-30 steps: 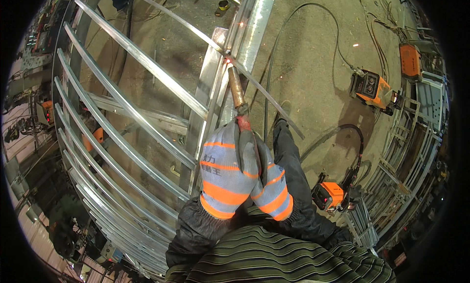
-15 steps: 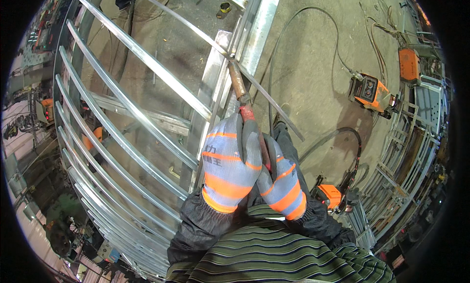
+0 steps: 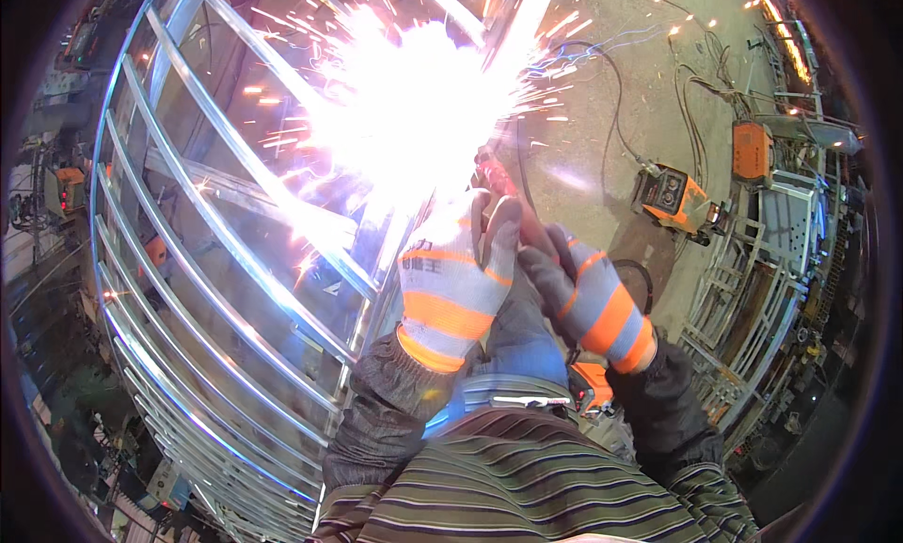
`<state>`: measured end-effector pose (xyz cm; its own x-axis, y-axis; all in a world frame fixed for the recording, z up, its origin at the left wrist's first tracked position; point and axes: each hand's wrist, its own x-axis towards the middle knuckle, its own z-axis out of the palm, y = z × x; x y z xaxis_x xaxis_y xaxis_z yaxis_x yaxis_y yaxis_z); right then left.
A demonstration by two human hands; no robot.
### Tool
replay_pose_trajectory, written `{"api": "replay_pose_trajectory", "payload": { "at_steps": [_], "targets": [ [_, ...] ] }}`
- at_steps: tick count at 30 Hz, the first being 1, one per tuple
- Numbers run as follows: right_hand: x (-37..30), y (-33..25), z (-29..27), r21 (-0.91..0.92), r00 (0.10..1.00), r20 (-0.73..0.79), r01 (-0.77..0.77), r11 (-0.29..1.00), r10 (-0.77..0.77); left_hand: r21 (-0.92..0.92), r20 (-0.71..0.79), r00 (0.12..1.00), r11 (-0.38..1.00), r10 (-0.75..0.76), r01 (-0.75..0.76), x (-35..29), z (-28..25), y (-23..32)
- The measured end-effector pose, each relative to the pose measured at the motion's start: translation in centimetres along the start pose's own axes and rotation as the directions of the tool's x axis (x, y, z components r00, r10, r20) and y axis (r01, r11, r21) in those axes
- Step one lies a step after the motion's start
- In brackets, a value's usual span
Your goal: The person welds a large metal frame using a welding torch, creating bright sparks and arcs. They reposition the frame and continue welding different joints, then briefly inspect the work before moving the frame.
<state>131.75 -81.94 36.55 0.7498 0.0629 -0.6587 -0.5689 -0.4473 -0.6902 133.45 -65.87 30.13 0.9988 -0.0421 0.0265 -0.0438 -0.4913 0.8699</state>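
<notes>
Both my hands wear grey gloves with orange bands and are wrapped round a red-handled welding torch (image 3: 532, 221). My left hand (image 3: 456, 270) grips it near its front part, and my right hand (image 3: 594, 294) holds the handle further back. At the torch's far end a blinding white arc (image 3: 414, 101) throws sparks in all directions. The glare hides the torch tip and the joint beneath it. To the left of my hands lies a metal frame with several long curved bars (image 3: 212, 200), beside a straight metal rail (image 3: 362, 322).
On the concrete floor (image 3: 583, 120) to the right stand an orange and black machine (image 3: 679, 200) with cables and another orange machine (image 3: 752, 152). A third orange unit (image 3: 593, 385) is close by my right forearm. Metal racks (image 3: 752, 299) line the right side.
A bright arc with flying sparks has appeared at the torch's tip. My right hand has shifted right and slightly down, and the torch is tilted more. The view has moved a little.
</notes>
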Motion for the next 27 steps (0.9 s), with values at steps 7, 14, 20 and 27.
{"api": "replay_pose_trajectory", "payload": {
  "at_steps": [7,14,20,27],
  "targets": [
    [0.8,-3.0,-4.1,0.036,0.948,0.161,-0.284,0.958,0.275,0.016,0.063,0.998,1.000,0.016,-0.017,-8.0,-3.4,-2.1],
    [1.3,-2.8,-3.7,0.169,0.958,0.121,-0.278,0.945,0.260,0.062,0.265,0.947,0.983,-0.181,0.170,-14.8,-4.3,-2.4],
    [1.6,-3.4,-3.6,0.009,0.970,0.101,-0.222,0.975,0.220,-0.053,0.196,0.975,0.991,-0.107,0.119,-15.9,-2.7,-1.3],
    [3.6,-2.3,-6.2,-0.021,0.952,0.206,-0.228,0.973,0.228,0.009,0.183,0.961,0.977,-0.210,0.212,-19.1,-1.4,1.4]
  ]
}}
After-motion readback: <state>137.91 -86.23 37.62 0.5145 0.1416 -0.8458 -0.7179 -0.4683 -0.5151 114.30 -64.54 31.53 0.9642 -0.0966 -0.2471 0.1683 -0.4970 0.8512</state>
